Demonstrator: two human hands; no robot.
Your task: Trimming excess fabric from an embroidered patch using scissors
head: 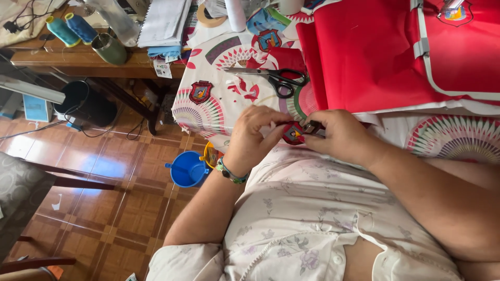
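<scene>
While both hands work at the tabletop's near edge, left hand [255,132] grip pinches a small red badge [292,133]; right hand [338,136] grip is closed on a small clipper [312,127] touching it. Farther in: black scissors [276,79], red fabric [375,57].

Small red embroidered badge [291,133], shield-shaped, pinched at table's near edge, small dark snips [313,127] touching its right edge
</scene>
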